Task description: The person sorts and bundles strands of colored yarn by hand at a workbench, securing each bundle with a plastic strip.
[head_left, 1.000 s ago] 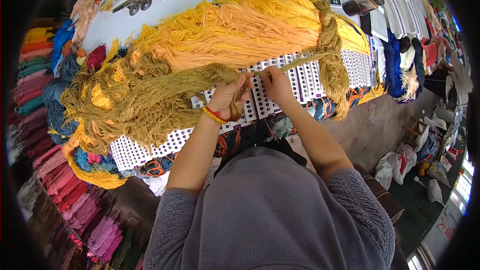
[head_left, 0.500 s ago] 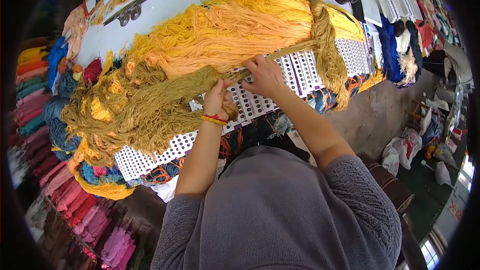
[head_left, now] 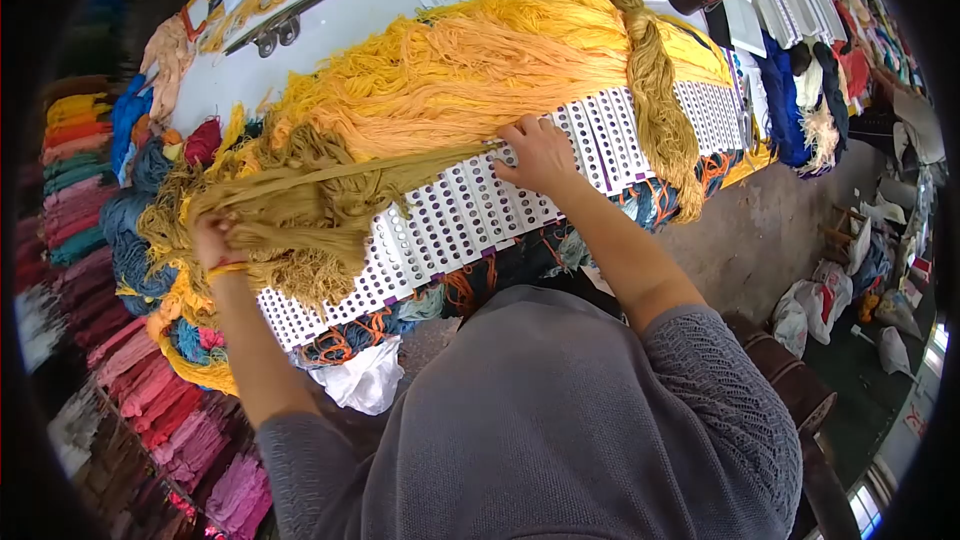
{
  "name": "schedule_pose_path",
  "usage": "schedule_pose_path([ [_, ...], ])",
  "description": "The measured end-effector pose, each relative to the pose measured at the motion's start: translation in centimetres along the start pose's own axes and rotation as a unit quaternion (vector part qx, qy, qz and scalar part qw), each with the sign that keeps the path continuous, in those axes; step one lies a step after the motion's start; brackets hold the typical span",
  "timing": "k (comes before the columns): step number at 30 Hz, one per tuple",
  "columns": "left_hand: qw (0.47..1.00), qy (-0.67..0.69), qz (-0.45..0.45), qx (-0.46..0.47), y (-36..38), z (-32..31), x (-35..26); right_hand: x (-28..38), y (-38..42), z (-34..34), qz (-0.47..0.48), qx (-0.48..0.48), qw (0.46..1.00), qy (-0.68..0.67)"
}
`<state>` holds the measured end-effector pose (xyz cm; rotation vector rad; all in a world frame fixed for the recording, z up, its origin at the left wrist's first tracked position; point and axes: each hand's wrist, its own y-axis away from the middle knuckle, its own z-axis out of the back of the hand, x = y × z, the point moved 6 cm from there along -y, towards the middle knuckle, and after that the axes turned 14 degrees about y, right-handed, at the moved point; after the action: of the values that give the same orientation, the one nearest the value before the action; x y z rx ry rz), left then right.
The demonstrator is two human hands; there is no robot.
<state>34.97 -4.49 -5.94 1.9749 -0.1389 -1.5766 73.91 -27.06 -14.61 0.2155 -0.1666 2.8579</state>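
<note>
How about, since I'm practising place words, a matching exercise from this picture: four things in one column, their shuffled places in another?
Things
1. Loose olive-brown yarn bundle
2. Flat black metal clip
3. Crumpled white sheet
4. Twisted olive-brown yarn hank

Places
A. On the smooth white tabletop, at the far left
B. Across the right part of the bright yellow yarn
C. Reaching from the bare left hand to the bare right hand
D. Below the near edge of the perforated white strips

Pairs: 1-C, 2-A, 3-D, 4-B.
</note>
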Motion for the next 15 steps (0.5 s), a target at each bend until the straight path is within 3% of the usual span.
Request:
schedule_pose_path([
  [1, 0.999, -0.001, -0.048, -0.003, -6.0, 4.6, -2.3, 0.0, -0.1, 0.2, -0.002, 0.003, 1.0, -0.003],
  [3, 0.998, -0.037, -0.033, 0.029, -8.5, 7.0, -3.9, 0.1, -0.2, 1.0, -0.002, 0.0, 1.0, -0.013],
  [4, 0.996, -0.062, -0.041, 0.047, -5.5, 4.5, -3.1, 0.0, -0.1, 1.3, -0.024, 0.01, 0.999, -0.032],
  [5, 0.99, -0.088, 0.027, 0.109, -4.0, 2.9, -1.0, 0.0, 0.0, 1.6, -0.044, 0.021, 0.997, -0.052],
  [6, 0.969, -0.087, 0.067, 0.223, -2.7, 0.5, 2.0, 0.4, 0.1, 2.0, -0.042, 0.008, 0.996, -0.077],
  [7, 0.959, -0.148, 0.043, 0.239, 5.4, -4.8, 3.3, 0.8, 0.0, 2.3, -0.062, 0.049, 0.986, -0.147],
  [8, 0.936, -0.143, 0.124, 0.297, 7.3, -7.1, 7.3, 1.6, 0.1, 2.8, -0.082, 0.092, 0.969, -0.215],
  [9, 0.899, -0.17, 0.096, 0.391, 9.8, -9.8, 10.8, 2.6, 0.4, 3.7, -0.088, 0.106, 0.953, -0.271],
  [10, 0.801, -0.319, 0.052, 0.503, 15.3, -13.4, 11.1, 3.7, 0.6, 4.6, -0.088, 0.137, 0.929, -0.333],
  [11, 0.757, -0.351, -0.07, 0.547, 18.8, -15.4, 12.0, 4.6, 1.0, 5.9, -0.087, 0.168, 0.9, -0.393],
  [12, 0.767, -0.335, 0.088, 0.541, 20.4, -16.2, 14.6, 5.5, 1.0, 8.6, -0.058, 0.179, 0.888, -0.419],
  [13, 0.755, -0.228, -0.04, 0.614, 22.2, -18.0, 15.3, 4.8, 1.4, 8.5, -0.078, 0.148, 0.866, -0.471],
  [14, 0.786, -0.207, 0.107, 0.573, 23.7, -18.4, 14.9, 3.9, 1.9, 8.3, -0.097, 0.116, 0.84, -0.521],
  [15, 0.797, -0.181, 0.252, 0.517, 25.4, -18.5, 14.5, 3.1, 1.9, 10.7, -0.097, 0.105, 0.874, -0.465],
])
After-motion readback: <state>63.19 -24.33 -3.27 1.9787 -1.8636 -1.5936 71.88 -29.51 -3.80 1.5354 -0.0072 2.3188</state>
